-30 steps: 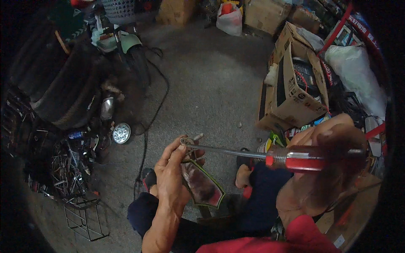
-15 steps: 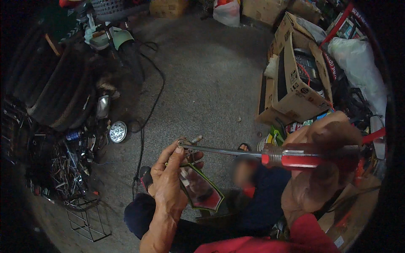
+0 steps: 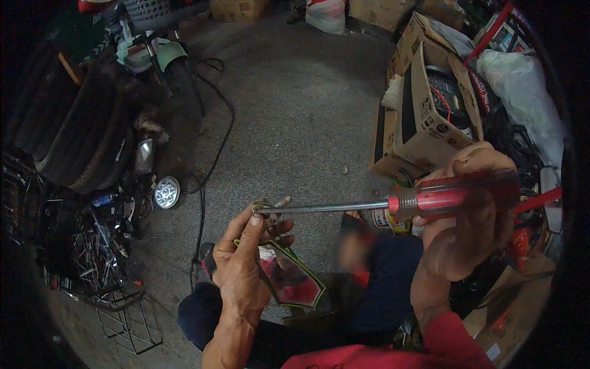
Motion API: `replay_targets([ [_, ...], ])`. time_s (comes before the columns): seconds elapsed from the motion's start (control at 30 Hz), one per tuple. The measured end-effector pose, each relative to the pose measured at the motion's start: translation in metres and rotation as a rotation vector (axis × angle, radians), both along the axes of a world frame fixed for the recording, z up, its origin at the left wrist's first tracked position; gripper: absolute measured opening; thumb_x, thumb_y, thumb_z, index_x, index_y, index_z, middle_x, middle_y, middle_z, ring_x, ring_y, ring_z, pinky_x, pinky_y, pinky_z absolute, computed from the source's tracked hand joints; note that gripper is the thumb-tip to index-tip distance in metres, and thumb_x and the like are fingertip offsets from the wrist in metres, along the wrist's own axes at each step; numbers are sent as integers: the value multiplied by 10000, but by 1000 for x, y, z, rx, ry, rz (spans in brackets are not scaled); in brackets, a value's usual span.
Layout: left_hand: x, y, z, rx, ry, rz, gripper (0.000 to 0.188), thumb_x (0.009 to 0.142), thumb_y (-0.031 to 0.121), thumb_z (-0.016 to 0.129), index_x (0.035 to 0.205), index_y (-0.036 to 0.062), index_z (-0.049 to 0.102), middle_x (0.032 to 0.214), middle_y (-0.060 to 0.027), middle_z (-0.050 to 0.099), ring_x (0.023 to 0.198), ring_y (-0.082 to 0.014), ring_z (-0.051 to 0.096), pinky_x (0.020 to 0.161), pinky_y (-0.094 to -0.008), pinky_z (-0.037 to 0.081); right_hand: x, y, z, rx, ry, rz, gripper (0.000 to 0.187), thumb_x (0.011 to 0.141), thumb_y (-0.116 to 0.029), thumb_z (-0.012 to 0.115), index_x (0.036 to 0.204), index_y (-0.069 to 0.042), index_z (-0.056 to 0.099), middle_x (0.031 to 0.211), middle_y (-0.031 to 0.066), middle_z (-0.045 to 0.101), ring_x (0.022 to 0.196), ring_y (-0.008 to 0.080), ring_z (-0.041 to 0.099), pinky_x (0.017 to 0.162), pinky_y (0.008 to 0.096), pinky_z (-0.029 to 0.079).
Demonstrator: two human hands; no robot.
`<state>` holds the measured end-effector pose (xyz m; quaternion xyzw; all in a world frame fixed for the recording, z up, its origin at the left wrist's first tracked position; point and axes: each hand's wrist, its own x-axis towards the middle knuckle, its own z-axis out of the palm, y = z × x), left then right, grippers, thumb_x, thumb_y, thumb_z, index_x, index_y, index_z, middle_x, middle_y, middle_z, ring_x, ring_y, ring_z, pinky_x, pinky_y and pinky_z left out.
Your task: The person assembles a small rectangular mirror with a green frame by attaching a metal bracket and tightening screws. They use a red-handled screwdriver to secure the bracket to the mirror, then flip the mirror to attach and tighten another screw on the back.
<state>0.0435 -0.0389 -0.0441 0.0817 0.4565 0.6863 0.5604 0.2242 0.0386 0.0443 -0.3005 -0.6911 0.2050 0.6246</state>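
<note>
My left hand [image 3: 239, 261] is closed on an angular mirror [image 3: 298, 284] with a yellow-green rim, gripping it by the small metal fitting at its upper end. In the glass shows a pinkish-red reflection. My right hand [image 3: 452, 252] is wrapped round the red and clear handle of a screwdriver [image 3: 329, 208]. The long metal shaft lies nearly level, pointing left. Its tip meets the fitting beside my left thumb and fingertips; whether it sits in a screw is too small to tell.
A person in a dark blue top [image 3: 387, 277] is close below my hands. Open cardboard boxes [image 3: 424, 123] stand on the right. Tyres [image 3: 80, 135], a pile of loose tools [image 3: 101, 246], a round lamp [image 3: 166, 192] and a wire rack [image 3: 129, 323] are on the left. A black cable [image 3: 212, 160] crosses the floor.
My right hand has risen slightly and shifted a little left, bringing the screwdriver closer to level. The tip stays at the mirror's fitting. My left hand keeps its hold.
</note>
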Motion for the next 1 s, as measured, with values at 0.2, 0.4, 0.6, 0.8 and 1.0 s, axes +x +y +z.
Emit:
replay_targets([
  [0.2, -4, -4, -4, -30, 38, 50, 267, 913, 138, 579, 1139, -3, 587, 936, -125, 652, 861, -256, 664, 707, -361, 572, -9, -7, -7, 132, -100, 16, 471, 840, -408, 623, 1002, 8, 474, 862, 116, 469, 582, 162, 520, 479, 260, 479],
  [0.4, -3, -3, -6, -2, 77, 142, 258, 902, 114, 595, 1128, -10, 593, 917, -102, 646, 779, -188, 641, 681, -347, 562, 5, -18, 35, 60, -476, 502, 446, 804, -293, 707, 1061, -5, 483, 930, 180, 519, 744, 239, 611, 621, 319, 553],
  [0.6, -10, -7, -6, 10, 133, 214, 261, 901, 114, 598, 1127, -17, 592, 915, -94, 636, 772, -164, 618, 685, -334, 546, -8, -22, 30, 79, -582, 528, 456, 783, -248, 723, 1087, -6, 484, 951, 192, 536, 775, 251, 622, 646, 327, 554],
  [0.8, -9, -10, -6, 25, 187, 210, 268, 904, 128, 601, 1130, -15, 593, 925, -89, 632, 791, -164, 621, 709, -327, 540, -8, -25, 22, 218, -500, 339, 468, 766, -243, 730, 1086, -5, 486, 937, 179, 544, 757, 240, 617, 632, 320, 542],
  [1.0, -6, -11, -9, -15, 239, 151, 272, 910, 131, 590, 1142, -11, 590, 926, -91, 637, 829, -179, 636, 732, -328, 544, -10, -25, 21, 284, -456, 271, 480, 749, -239, 737, 1086, -5, 488, 924, 165, 553, 739, 229, 612, 618, 313, 530],
])
